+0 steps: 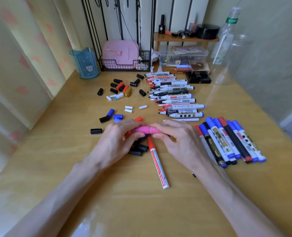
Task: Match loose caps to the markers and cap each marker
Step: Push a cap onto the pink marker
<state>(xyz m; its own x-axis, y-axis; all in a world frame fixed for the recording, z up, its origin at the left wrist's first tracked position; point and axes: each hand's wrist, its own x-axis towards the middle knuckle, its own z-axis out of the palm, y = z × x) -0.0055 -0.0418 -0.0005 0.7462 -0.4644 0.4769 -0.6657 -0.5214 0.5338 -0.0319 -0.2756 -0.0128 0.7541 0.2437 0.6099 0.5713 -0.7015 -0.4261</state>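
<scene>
— What are the hands doing?

— The left hand (119,139) and the right hand (179,139) both grip one fat pink plastic marker (141,130), one at each end, fingers curled round it. It is level, just above the yellow wooden table (141,211), and a seam shows between the hands.

— And the rest?

— A slim white marker with a red cap (157,161) lies under the hands. Behind is a row of uncapped white-barrelled markers (177,98), with scattered loose plastic caps (119,88) in black, red, blue and white to its left. A bunch of capped markers (230,141) lies just right of the right hand.
</scene>
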